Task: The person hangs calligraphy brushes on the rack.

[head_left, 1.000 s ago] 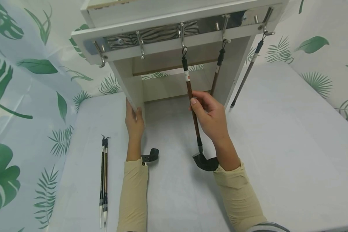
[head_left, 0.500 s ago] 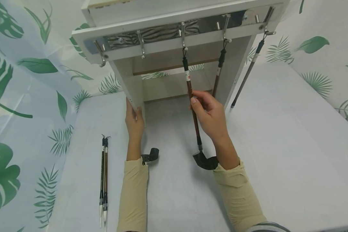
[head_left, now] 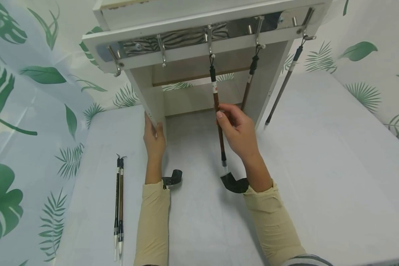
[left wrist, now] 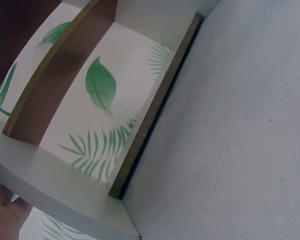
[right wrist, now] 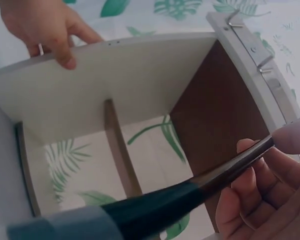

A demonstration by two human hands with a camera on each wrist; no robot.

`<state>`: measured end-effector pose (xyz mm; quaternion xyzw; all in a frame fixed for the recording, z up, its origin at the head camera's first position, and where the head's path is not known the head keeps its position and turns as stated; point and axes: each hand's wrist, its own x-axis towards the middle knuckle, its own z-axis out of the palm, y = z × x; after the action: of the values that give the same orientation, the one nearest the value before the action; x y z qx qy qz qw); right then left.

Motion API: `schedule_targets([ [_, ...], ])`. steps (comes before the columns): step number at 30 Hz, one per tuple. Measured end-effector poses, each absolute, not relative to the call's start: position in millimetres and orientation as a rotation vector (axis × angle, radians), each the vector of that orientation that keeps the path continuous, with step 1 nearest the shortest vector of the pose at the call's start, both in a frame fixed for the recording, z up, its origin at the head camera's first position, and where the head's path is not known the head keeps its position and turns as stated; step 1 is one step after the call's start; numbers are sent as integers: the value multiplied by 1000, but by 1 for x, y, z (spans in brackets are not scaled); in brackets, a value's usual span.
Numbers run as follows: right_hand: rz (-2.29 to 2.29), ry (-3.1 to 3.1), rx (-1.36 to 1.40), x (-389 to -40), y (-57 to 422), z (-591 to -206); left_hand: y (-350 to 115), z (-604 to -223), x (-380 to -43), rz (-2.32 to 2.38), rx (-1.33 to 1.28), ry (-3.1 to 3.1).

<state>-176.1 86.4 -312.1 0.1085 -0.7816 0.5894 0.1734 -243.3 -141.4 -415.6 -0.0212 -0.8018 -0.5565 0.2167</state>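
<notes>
A brown calligraphy brush [head_left: 220, 138] hangs by its loop from the middle hook [head_left: 210, 42] in the head view. My right hand [head_left: 240, 131] pinches its handle between thumb and fingers; in the right wrist view the brush [right wrist: 225, 172] crosses in front of the shelf. My left hand [head_left: 154, 142] grips the front edge of the left side panel [head_left: 143, 98] of the white shelf unit, thumb inside and fingers outside. Farther right hang a second brush [head_left: 249, 83] and a third brush [head_left: 284, 87], each on its own hook.
Two brushes [head_left: 119, 195] lie side by side on the white-covered table [head_left: 336, 177], left of my left forearm. The hook rail [head_left: 183, 38] has two bare hooks at its left end. A black wrist camera mount [head_left: 234, 183] sits at my right wrist.
My right hand has shifted slightly left, swinging the brush's lower end left, and its pale tip now shows above the camera mount. The left hand stays on the panel.
</notes>
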Motion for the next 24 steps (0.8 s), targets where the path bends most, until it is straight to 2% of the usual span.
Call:
schedule_targets([
  [24, 1566, -2284, 309, -189, 86, -324, -141, -416, -243, -1546, -64, -2213],
])
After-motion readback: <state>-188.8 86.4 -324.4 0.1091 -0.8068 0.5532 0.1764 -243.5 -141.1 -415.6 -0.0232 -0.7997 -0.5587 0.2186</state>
